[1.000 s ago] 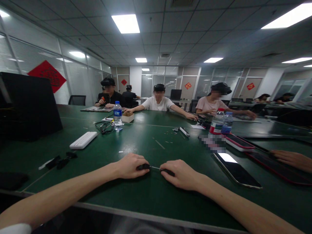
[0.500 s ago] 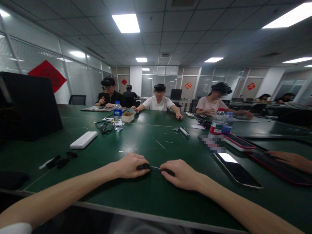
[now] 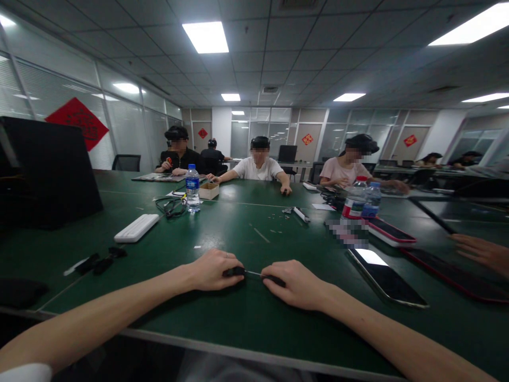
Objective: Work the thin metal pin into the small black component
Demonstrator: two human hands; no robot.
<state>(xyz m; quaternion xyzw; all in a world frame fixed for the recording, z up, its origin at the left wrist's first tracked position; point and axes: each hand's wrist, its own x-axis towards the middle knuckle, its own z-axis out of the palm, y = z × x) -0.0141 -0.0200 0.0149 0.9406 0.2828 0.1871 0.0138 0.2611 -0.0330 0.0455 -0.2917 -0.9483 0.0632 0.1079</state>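
Observation:
Both hands rest at the front middle of the green table (image 3: 222, 313), a small gap apart. Between them runs a thin metal rod with black ends (image 3: 253, 274), lying about level; its exact kind is hard to tell. My left hand (image 3: 217, 269) is closed on the black end at the left. My right hand (image 3: 296, 282) is closed around the black end at the right, fingers curled over it. To the right of my right hand lies a phone (image 3: 392, 284), screen up.
At left are a white power strip (image 3: 137, 228) and small black pieces (image 3: 104, 261). Further back stand a water bottle (image 3: 193, 188), a small box (image 3: 209, 191) and two bottles (image 3: 355, 199). A co-worker's hand (image 3: 483, 252) holds a dark-edged panel (image 3: 433, 215) at right.
My hands and the rod stay put. At right, the co-worker's hand has raised the dark-edged panel off the table. Across the table, a person's hand has shifted slightly left.

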